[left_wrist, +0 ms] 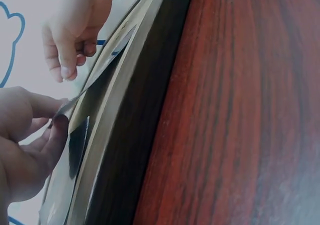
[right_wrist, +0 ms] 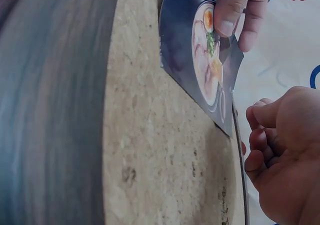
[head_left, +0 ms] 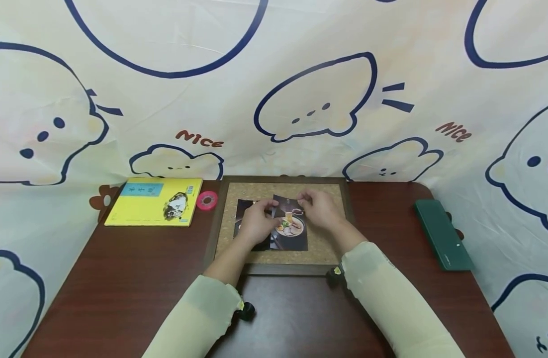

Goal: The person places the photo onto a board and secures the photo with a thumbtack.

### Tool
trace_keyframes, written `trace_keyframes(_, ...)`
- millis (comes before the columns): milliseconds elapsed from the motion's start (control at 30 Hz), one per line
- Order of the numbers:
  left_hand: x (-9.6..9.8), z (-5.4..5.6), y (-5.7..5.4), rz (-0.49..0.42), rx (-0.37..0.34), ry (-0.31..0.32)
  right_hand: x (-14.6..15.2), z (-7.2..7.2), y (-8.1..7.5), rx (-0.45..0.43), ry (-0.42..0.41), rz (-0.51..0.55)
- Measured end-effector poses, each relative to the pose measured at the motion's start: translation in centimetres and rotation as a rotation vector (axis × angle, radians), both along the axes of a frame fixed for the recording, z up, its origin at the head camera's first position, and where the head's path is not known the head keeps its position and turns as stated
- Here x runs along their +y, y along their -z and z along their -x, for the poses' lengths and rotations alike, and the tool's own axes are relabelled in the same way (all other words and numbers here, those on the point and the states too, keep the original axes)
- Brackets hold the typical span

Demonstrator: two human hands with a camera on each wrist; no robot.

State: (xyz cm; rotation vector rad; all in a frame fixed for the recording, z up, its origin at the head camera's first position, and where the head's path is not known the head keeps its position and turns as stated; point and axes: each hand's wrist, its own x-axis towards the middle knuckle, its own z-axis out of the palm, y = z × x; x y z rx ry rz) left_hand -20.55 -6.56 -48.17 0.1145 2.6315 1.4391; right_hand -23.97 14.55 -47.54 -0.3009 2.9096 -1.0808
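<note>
My left hand (head_left: 257, 222) pinches a printed photo of a noodle bowl (head_left: 290, 231) between thumb and fingers. In the right wrist view, that photo (right_wrist: 180, 45) is bent and tilted up from the corkboard (right_wrist: 145, 135). Partly behind my left hand, a second dark photo (head_left: 241, 211) lies on the board. My right hand (head_left: 320, 208) hovers by the noodle photo's upper right corner. The right wrist view shows its fingers (right_wrist: 257, 135) curled toward the thumb, apart from the photo. Nothing shows between them, though a tiny item could be hidden.
The corkboard's dark wooden frame (head_left: 278, 270) rests on a reddish-brown table (head_left: 166, 263). To its left are a yellow book (head_left: 141, 211) and a pink tape roll (head_left: 207, 200). A dark green box (head_left: 443, 236) lies at the right edge. A cartoon-patterned cloth (head_left: 301, 164) hangs behind.
</note>
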Motion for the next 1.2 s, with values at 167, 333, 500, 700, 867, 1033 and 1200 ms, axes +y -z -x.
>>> trace_keyframes(167, 0.6, 0.2, -0.1, 0.096, 0.042, -0.017, -0.1, 0.4, 0.4, -0.005, -0.022, -0.001)
trace_keyframes(333, 1.0, 0.4, -0.1, 0.153, 0.052, -0.015, -0.2, 0.8, 0.8, -0.008, -0.03, -0.026)
trace_keyframes(500, 1.3, 0.5, 0.2, 0.196, 0.045, -0.004, -0.5, 1.2, 0.8, -0.031, -0.032, -0.06)
trace_keyframes(700, 1.7, 0.4, 0.5, 0.225, 0.041, 0.003, -0.6, 1.8, 0.7, -0.069, -0.049, -0.103)
trace_keyframes(867, 2.0, 0.4, 0.4, 0.235, 0.048, -0.008, -0.8, 2.2, 0.5, -0.098, -0.072, -0.14)
trace_keyframes(1033, 2.2, 0.4, 0.3, 0.249, 0.049, -0.004, -1.1, 2.7, 0.2, -0.11, -0.113, -0.202)
trace_keyframes(1200, 2.1, 0.4, 0.5, 0.245, 0.046, -0.008, -1.3, 3.0, -0.2, -0.12, -0.158, -0.242)
